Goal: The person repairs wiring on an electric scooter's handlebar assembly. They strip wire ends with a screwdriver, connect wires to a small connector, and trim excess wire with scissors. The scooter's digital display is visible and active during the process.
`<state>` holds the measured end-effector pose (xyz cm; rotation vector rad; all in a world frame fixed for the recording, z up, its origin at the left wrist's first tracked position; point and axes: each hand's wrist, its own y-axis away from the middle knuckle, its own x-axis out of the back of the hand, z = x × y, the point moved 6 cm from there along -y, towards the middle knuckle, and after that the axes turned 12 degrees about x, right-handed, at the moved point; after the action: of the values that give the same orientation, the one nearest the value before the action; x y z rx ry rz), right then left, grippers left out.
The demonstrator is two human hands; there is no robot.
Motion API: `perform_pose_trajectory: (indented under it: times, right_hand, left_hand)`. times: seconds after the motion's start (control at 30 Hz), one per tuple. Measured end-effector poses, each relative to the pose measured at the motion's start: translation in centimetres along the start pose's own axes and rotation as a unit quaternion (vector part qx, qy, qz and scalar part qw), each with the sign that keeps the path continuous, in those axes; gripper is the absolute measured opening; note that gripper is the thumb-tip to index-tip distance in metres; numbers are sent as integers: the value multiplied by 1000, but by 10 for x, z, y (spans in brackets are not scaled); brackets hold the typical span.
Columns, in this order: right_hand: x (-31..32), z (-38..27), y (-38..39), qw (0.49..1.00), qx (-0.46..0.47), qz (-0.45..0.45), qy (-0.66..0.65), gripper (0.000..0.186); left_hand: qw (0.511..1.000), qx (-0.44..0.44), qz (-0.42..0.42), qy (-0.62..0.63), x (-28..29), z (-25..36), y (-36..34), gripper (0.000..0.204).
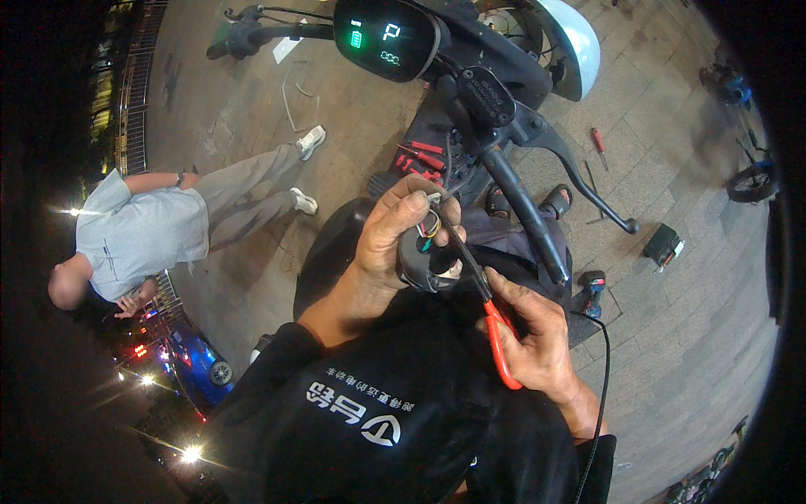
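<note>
My left hand [382,235] is closed around a black rounded plastic housing [413,262], with several thin coloured wires [431,225] coming out of it. Its thumb and fingers pinch the wires' upper end by a small pale piece, too small to name. In my right hand [537,332] is a pair of long-nose pliers with red handles [501,344]. The dark jaws slant up and left, and their tips lie at the pinched wire ends. Whether the jaws grip anything cannot be made out. Both hands are above my lap, close below the handlebar.
An electric scooter's lit display [386,38], black handlebar [525,214] and brake lever [588,181] stand ahead. Red-handled tools [424,158] lie on its footboard. A screwdriver [599,147], cordless drill [593,290] and dark box [663,245] are on the paving at right. A person [159,214] stands left.
</note>
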<state>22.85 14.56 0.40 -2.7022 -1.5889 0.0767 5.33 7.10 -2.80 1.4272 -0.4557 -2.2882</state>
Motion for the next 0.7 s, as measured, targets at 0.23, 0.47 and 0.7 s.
perform_pose_trajectory:
  times: [0.23, 0.47, 0.7]
  right_hand:
    - [1, 5, 1, 998, -37, -14, -56, 48]
    - [5, 3, -1, 1000, -10, -15, -17, 49]
    - [7, 0, -3, 999, 16, -23, 34, 51]
  left_hand:
    - [1000, 6, 3, 12, -1, 0, -1, 22]
    - [1000, 0, -1, 2, 2, 2, -3, 23]
    - [1000, 7, 4, 22, 4, -2, 0, 22]
